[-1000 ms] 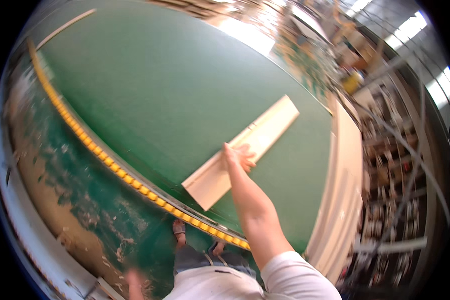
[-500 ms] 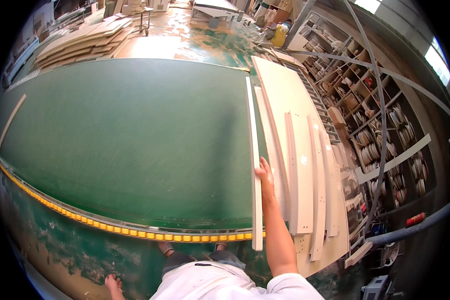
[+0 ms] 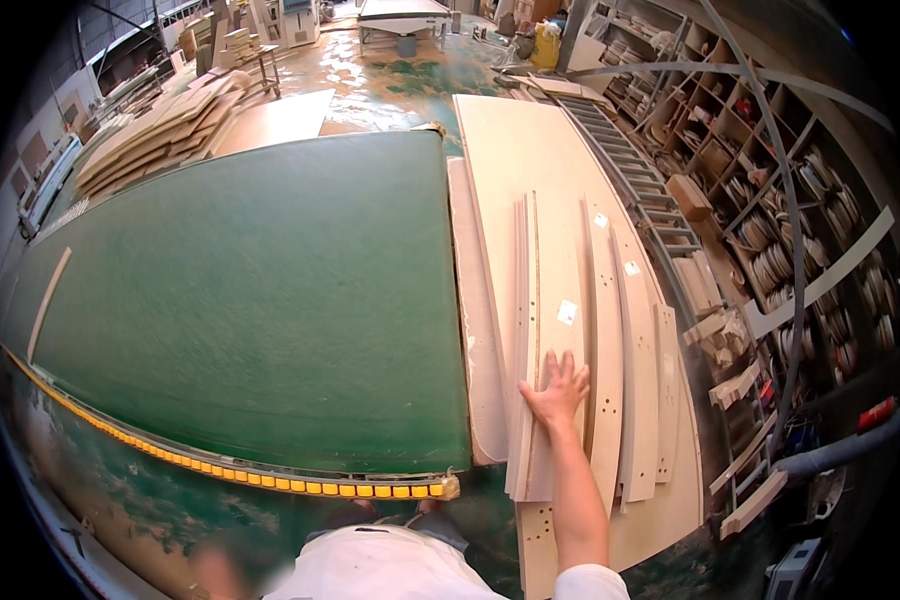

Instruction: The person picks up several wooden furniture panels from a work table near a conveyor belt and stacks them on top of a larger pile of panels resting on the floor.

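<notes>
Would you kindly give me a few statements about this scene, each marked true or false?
1. The right hand is spread over a pale board. True.
2. It covers the board's white label. False: the label is uncovered, beyond the hand.
3. The green table is left of the board. True.
4. Yellow rollers line the table's far edge. False: they line its near edge.
5. A thin strip lies near the table's left end. True.
6. The left hand rests on the table. False: it is a blur at the lower left, away from the table.
</notes>
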### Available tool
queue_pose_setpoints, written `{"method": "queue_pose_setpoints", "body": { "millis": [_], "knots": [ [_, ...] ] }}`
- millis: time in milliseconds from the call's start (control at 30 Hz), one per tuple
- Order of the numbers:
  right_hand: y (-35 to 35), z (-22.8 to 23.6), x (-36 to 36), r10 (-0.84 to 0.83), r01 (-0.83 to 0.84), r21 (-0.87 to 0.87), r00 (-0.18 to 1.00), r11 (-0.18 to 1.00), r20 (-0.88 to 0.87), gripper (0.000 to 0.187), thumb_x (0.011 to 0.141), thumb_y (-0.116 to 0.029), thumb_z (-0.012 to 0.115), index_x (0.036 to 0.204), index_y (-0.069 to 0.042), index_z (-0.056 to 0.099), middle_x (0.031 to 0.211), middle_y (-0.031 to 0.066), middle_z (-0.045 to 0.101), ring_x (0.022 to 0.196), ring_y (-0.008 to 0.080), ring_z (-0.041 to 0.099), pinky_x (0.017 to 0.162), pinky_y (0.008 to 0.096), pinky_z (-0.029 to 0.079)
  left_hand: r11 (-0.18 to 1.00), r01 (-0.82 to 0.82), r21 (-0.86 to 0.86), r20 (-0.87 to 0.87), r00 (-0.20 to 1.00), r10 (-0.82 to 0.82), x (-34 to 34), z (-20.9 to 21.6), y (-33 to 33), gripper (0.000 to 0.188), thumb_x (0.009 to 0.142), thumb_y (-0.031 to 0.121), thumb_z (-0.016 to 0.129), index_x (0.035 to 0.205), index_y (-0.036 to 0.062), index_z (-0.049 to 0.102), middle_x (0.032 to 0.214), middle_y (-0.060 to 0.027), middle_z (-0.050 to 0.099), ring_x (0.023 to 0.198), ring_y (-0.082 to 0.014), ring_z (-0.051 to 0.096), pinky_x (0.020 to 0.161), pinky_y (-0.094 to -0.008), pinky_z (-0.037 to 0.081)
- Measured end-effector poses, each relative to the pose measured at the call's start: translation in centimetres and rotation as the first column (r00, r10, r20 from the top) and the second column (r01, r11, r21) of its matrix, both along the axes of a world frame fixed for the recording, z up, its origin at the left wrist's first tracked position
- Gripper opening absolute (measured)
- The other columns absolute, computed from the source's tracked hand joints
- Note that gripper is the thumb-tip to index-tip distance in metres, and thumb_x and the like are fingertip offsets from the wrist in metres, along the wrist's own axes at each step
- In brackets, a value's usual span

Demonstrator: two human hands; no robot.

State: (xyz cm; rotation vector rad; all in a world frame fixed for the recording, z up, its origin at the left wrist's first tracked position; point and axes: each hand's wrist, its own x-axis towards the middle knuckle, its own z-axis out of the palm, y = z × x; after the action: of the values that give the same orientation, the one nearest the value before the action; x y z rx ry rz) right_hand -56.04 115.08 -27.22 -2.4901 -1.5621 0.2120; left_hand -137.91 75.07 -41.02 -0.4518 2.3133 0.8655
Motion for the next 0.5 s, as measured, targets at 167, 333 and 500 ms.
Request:
{"method": "queue_pose_setpoints", "body": {
  "millis": [167,333,500],
  "knots": [
    [0.5,-0.9,0.2,0.003,-0.002,0.009,0.999,1.0,-0.05,0.097,0.072,-0.058,0.077,0.158,-0.024,0.046,0.169,0.0094,0.025,0.156,0.0484,0.01,0.124,0.0678,0.012,0.894,0.382,0.235,-0.25,0.913,-0.324,-1.7,3.0,3.0,0.02,0.1,0.035,0.061,0.105,0.0155,0.062,0.084,-0.0005,0.061,0.064,-0.0188,0.057,0.048,-0.0353,0.045],
    [0.4,-0.8,0.4,0.007,-0.008,-0.024,0.999,1.0,-0.047,0.098,0.072,-0.057,0.078,0.158,-0.026,0.044,0.169,0.0097,0.024,0.156,0.0507,0.008,0.125,0.0686,0.012,0.914,0.086,0.397,-0.359,0.931,0.068,-1.5,3.7,5.0,0.022,0.1,0.032,0.062,0.113,0.0135,0.063,0.094,-0.002,0.062,0.067,-0.0168,0.057,0.048,-0.0307,0.044],
    [1.2,-1.4,-0.1,0.044,-0.045,-0.018,0.997,0.999,-0.056,0.1,0.07,-0.055,0.081,0.158,-0.027,0.043,0.168,0.0109,0.026,0.153,0.0549,0.011,0.122,0.0724,0.014,0.914,0.246,0.321,-0.661,0.75,0.03,-4.7,10.4,7.3,0.038,0.103,0.027,0.063,0.136,0.0087,0.061,0.11,-0.0009,0.066,0.077,-0.0108,0.059,0.057,-0.0246,0.045]
  ]
}}
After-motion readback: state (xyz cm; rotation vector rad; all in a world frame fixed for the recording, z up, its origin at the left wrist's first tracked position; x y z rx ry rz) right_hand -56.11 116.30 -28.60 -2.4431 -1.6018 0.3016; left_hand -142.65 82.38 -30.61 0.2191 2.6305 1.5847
